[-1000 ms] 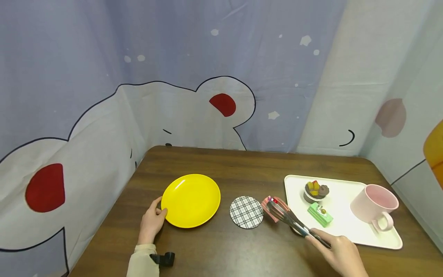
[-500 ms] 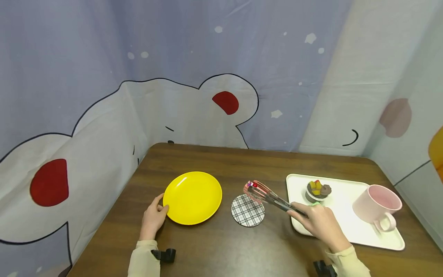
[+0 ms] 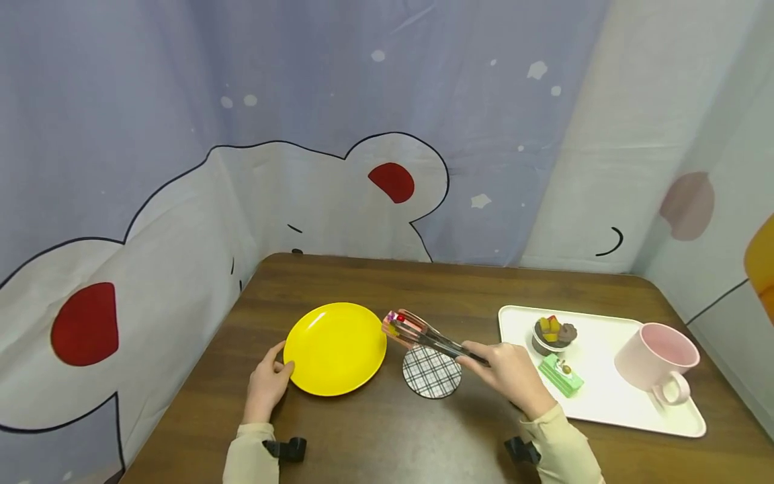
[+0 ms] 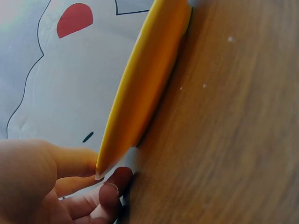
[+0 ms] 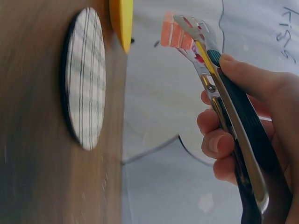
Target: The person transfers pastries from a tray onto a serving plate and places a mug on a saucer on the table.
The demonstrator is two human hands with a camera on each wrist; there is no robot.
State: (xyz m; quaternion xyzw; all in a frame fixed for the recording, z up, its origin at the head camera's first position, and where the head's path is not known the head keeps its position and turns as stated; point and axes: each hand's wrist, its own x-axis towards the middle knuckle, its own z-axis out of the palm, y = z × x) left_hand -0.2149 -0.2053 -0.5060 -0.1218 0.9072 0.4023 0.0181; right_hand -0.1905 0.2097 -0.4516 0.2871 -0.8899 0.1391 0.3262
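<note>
My right hand (image 3: 508, 373) grips a pair of metal tongs (image 5: 233, 121) with dark handles. Between the tongs' slotted ends is a small pink toy cake slice (image 5: 172, 31) with red and purple bits on top, held in the air at the right rim of the yellow plate (image 3: 335, 349). Under the tongs lies a round checked coaster (image 3: 432, 373). At the plate's left rim, my left hand (image 3: 268, 383) pinches the edge, thumb above and fingers below, as the left wrist view shows. The plate rests on the table there.
On the right, a white tray (image 3: 611, 410) carries a cupcake with fruit (image 3: 551, 335), a green cake slice (image 3: 560, 375) and a pink mug (image 3: 653, 359). The wooden table (image 3: 387, 437) meets a printed curtain (image 3: 302, 202) at the back and sides.
My right hand has moved left with the tongs, lifting the pink cake slice from beside the tray, over the coaster, to the plate's right rim. My left hand stays on the plate.
</note>
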